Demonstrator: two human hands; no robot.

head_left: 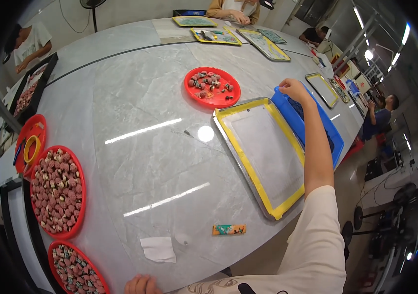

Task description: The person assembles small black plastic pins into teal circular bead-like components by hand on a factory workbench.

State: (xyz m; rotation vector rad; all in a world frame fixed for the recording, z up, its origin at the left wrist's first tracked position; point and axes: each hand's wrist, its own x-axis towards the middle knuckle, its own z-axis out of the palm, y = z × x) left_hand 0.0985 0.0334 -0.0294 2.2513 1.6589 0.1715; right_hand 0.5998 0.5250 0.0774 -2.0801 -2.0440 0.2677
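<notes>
Fingers of the right hand (294, 91) curl at a blue bin (330, 125), upper right — seemingly reaching, grip's pinch impossible to tell — the next move likely needing sure placement.

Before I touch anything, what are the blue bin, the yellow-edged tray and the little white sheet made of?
Blue bin: probably smooth plastic; its colour is even and its walls look moulded.
Yellow-edged tray: likely metal, because its outer rim looks silvery; the yellow strips may be tape.
White sheet: matt, perhaps paper or tissue; its edges look soft and uneven.
</notes>
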